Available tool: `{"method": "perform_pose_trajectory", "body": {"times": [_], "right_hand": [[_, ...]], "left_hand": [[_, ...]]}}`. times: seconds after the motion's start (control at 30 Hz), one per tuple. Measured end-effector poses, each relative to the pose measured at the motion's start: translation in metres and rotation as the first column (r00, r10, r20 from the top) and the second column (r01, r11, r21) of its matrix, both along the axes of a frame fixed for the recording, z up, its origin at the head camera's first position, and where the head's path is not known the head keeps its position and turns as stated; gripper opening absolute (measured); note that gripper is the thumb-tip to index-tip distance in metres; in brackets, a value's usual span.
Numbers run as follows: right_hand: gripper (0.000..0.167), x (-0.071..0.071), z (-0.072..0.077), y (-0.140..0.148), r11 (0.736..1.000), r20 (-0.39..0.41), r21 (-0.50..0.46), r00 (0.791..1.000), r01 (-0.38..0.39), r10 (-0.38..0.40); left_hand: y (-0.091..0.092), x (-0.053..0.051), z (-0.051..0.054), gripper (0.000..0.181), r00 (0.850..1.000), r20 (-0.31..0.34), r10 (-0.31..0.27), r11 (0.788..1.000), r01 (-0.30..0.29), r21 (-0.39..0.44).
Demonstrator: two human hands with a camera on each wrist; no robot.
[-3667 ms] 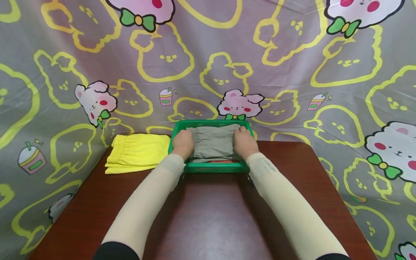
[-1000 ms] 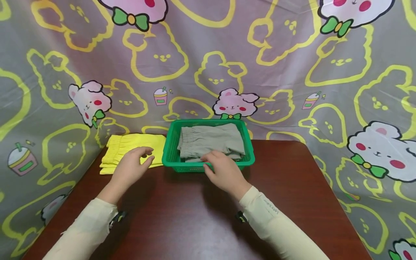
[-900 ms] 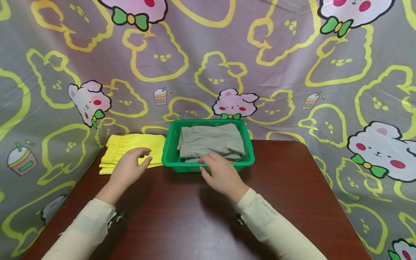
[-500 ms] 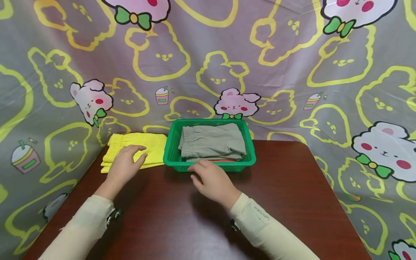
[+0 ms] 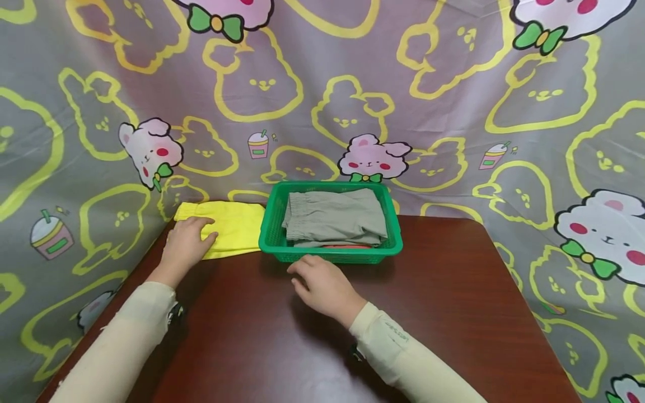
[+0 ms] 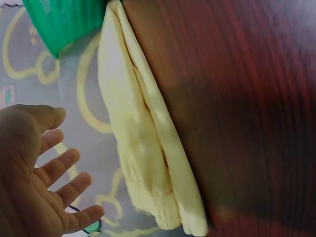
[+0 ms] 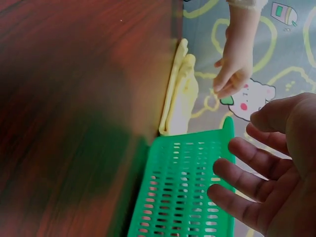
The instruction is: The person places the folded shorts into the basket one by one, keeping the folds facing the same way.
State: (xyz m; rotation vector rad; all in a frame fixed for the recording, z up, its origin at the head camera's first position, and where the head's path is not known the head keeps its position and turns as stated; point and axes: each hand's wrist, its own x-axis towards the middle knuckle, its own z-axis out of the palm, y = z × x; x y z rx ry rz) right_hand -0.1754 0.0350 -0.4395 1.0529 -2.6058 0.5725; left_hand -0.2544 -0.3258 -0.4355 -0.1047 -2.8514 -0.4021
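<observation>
A basket (image 5: 353, 255) stands midway along the table's (image 5: 443, 291) far edge, a garment (image 5: 335, 215) inside it over a cloth (image 5: 347, 246); just left, at the far left corner, lies a second garment (image 5: 234, 226); behind hangs a curtain (image 5: 438, 123)

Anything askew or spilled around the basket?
Nothing looks spilled or damaged. One small oddity: in the green basket, the grey garment is rumpled at its front right corner, and a red edge peeks out beneath it.
</observation>
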Motion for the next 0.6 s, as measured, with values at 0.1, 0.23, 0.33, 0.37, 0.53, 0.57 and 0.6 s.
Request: {"method": "perform_pose_trajectory", "body": {"times": [0.1, 0.23, 0.33, 0.37, 0.53, 0.57, 0.6], "right_hand": [[0.02, -0.001, -0.003, -0.004, 1.0, 0.012, 0.019, 1.0, -0.001, 0.001], [0.021, -0.002, -0.007, -0.01, 0.999, 0.024, 0.033, 1.0, -0.006, 0.005], [0.021, -0.003, -0.009, -0.014, 0.999, 0.027, 0.041, 1.0, -0.003, 0.002], [0.021, -0.004, -0.01, -0.015, 0.999, 0.028, 0.044, 1.0, 0.0, -0.001], [0.021, -0.005, -0.015, -0.02, 0.997, 0.025, 0.082, 1.0, 0.008, -0.01], [0.021, -0.005, -0.016, -0.021, 0.996, 0.027, 0.089, 1.0, 0.006, -0.009], [0.021, -0.005, -0.017, -0.022, 0.995, 0.029, 0.096, 1.0, 0.005, -0.008]], "left_hand": [[-0.007, -0.01, -0.004, 0.045, 0.999, 0.048, 0.022, 1.0, -0.021, -0.022], [-0.015, -0.02, -0.01, 0.047, 0.993, 0.114, 0.036, 0.998, -0.03, -0.051], [-0.018, -0.026, -0.014, 0.049, 0.986, 0.162, 0.047, 0.997, -0.037, -0.066], [-0.018, -0.027, -0.015, 0.05, 0.983, 0.177, 0.053, 0.997, -0.041, -0.069], [-0.02, -0.032, -0.019, 0.054, 0.964, 0.254, 0.079, 0.993, -0.055, -0.103], [-0.02, -0.032, -0.02, 0.055, 0.961, 0.264, 0.086, 0.992, -0.057, -0.112], [-0.02, -0.032, -0.021, 0.055, 0.958, 0.273, 0.09, 0.991, -0.057, -0.125]]}}
